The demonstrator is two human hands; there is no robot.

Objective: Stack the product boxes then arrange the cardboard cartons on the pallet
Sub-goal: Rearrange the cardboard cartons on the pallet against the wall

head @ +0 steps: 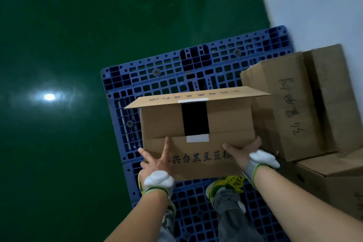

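Cardboard carton (196, 124) is the thing in hand here, held above the blue plastic pallet (176, 68) between both hands. Biggest of all in view is the green floor (59, 45), glossy, with a bright light reflection on it well to the left of the left hand. A pale wall (314, 6) rises at the far right. The pallet lies on the floor with its far corner close to that wall; its grid deck is bare ahead of the hands and under the person's feet.

To the right of the right hand stand more cartons (284, 108), upright and packed side by side on the pallet's right side, one with handwritten marks down its face. Just beside the right forearm sits a lower carton (330, 179), its top flap edges showing.

The held carton has its far flap lifted and sticking out flat, a black gap down the middle of its top, and white tape scraps at both ends of that gap (printed characters run along the near face).

The left hand (155, 161) lies flat on the near left corner, its grip spread, fingers splayed against the cardboard. The right hand (243, 147) has its grip wrapped on the near right edge, thumb on top. Both wrists wear white-padded bands with green trim. Below the carton a yellow-green shoe (225, 184) stands on the pallet deck.
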